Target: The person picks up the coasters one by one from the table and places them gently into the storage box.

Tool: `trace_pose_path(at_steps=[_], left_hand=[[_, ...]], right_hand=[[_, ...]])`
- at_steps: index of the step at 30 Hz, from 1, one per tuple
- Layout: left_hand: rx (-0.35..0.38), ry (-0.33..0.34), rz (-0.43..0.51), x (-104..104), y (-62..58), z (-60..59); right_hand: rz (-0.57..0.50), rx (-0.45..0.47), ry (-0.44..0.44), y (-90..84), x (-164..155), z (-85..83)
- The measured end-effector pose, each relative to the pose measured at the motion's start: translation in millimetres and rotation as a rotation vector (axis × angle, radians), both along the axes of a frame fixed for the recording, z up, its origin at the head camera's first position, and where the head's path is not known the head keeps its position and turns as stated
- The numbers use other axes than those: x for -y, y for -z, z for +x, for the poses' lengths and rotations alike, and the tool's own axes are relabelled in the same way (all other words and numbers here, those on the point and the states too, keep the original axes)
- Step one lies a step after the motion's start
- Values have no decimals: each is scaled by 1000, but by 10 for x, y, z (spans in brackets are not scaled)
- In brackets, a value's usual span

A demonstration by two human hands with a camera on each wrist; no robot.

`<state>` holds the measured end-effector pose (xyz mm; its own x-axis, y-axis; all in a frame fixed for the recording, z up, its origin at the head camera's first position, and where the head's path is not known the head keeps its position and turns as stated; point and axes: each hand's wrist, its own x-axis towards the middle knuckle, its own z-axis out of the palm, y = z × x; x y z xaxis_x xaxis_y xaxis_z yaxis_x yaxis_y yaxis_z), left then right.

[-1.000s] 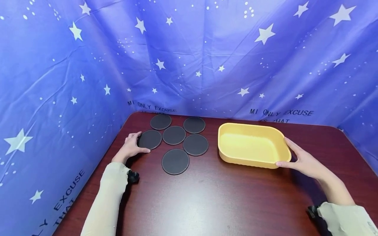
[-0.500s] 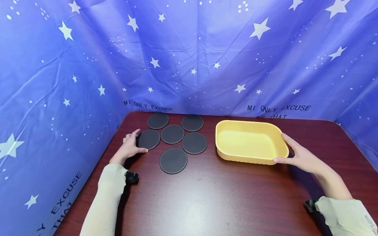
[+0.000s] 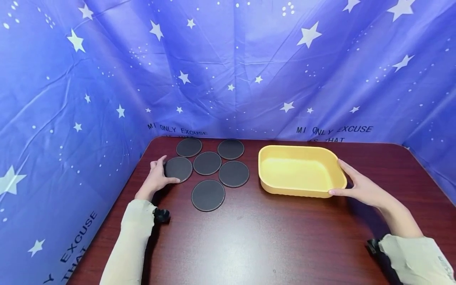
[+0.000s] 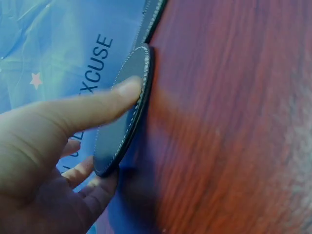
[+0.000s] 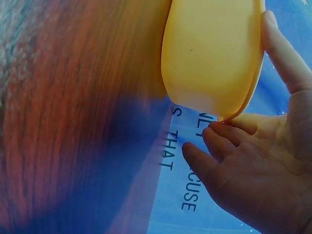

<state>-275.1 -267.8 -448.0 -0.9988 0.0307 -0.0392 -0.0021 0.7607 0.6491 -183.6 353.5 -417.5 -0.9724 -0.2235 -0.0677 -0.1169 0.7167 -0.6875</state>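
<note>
Round black stitched-edge coaster (image 3: pixel 178 169), shallow yellow tray (image 3: pixel 303 190)

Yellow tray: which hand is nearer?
Right. The right hand touches the yellow tray at its right end, thumb along the near corner. The left hand is far off, across the coasters, gripping the leftmost coaster.

We see bare table (image 3: pixel 256 245) across the whole near half, open between both arms. Six coasters (image 3: pixel 208 195) crowd the far left, the tray (image 3: pixel 301 190) blocks far right; a narrow gap separates them. The backdrop (image 3: pixel 228 79) closes three sides.
</note>
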Motion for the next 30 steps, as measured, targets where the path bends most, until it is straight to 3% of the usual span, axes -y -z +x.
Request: trace_pose_path(at_steps=[8, 17, 30], left_hand=[[-63, -111, 49, 91, -48, 31], [-34, -170, 454, 112, -38, 74], [-11, -178, 753, -30, -165, 106]], right_hand=[[-12, 2, -6, -6, -5, -2], [-41, -21, -16, 14, -19, -16], [-59, -6, -16, -14, 8, -80]])
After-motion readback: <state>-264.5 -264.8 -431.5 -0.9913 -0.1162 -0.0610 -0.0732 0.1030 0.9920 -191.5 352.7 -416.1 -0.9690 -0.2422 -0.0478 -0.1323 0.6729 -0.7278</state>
